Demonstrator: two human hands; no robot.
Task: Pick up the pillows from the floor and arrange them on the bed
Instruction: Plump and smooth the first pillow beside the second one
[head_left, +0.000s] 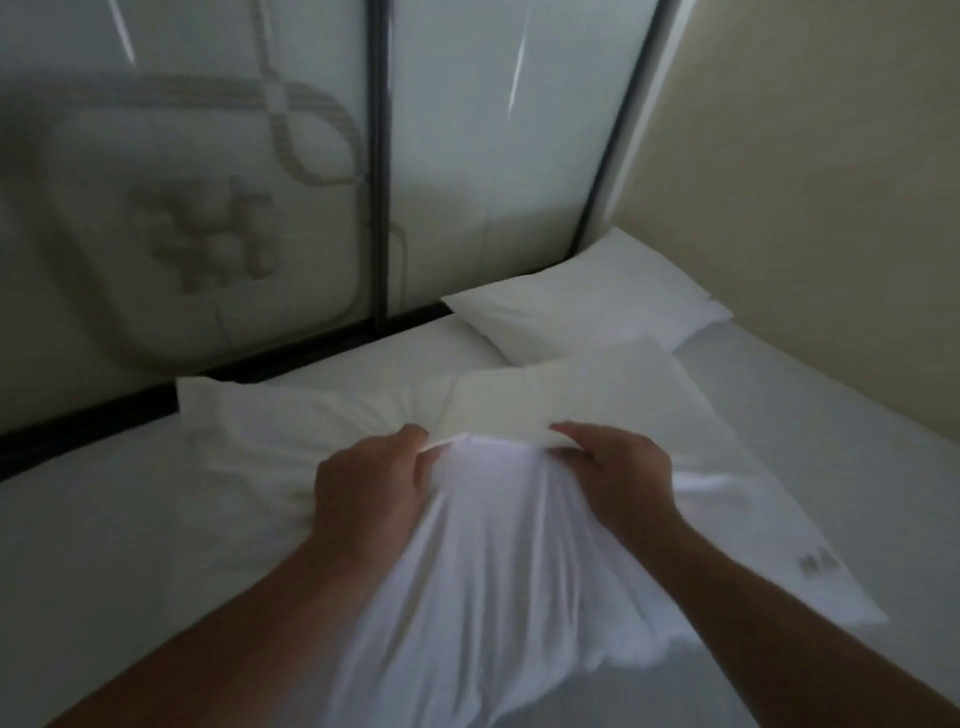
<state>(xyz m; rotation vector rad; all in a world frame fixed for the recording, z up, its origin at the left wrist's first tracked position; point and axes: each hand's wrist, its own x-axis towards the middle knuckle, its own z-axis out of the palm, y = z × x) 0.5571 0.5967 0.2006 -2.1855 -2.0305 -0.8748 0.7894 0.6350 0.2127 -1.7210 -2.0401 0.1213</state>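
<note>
I hold a white pillow (498, 561) over the bed (83, 545), its cover bunched and stretched toward me. My left hand (369, 493) grips the cover's upper edge on the left. My right hand (618, 467) grips the same edge on the right. A second white pillow (587, 301) lies flat in the far right corner of the bed, against the wall. Beneath the held pillow another white pillow or folded cover (597, 400) lies on the sheet, with a small dark mark (818, 564) near its right corner.
A frosted glass panel (182, 182) with dark frame bars (378, 156) runs along the head of the bed. A beige wall (805, 182) borders the right side. The image is blurred.
</note>
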